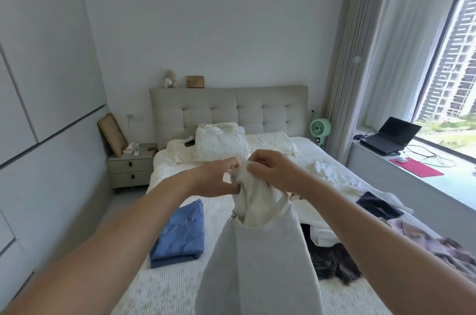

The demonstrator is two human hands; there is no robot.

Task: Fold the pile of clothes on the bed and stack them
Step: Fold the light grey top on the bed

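Observation:
A light grey garment (260, 263) with a white lining hangs in the air over the bed (180, 286). My left hand (216, 178) and my right hand (270, 168) both grip its bunched top edge, close together. A folded blue garment (180, 235) lies on the left side of the bed. The unfolded pile (365, 232) of white, dark and mauve clothes spreads over the right side of the bed, partly hidden by my right arm.
Pillows (221, 144) lie at the headboard. A bedside drawer unit (131, 165) stands at the left. A green fan (320, 131) stands by the curtain. A laptop (389, 134) and a red mat (417, 167) sit on the window ledge at the right.

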